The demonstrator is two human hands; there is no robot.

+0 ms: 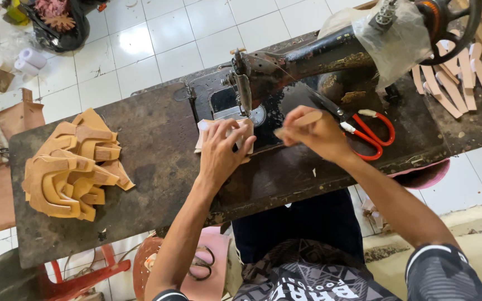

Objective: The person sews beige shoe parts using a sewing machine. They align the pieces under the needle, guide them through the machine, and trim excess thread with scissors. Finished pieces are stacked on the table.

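Observation:
My left hand lies flat on a tan leather piece under the needle of a black sewing machine. My right hand pinches a narrow tan strip just right of the needle. Red-handled scissors lie on the machine bed beside my right hand.
A heap of tan leather parts sits on the left of the dark worktable. Several loose tan strips lie at the far right. Clear plastic wraps the machine's upper arm. A pink stool with black scissors stands below.

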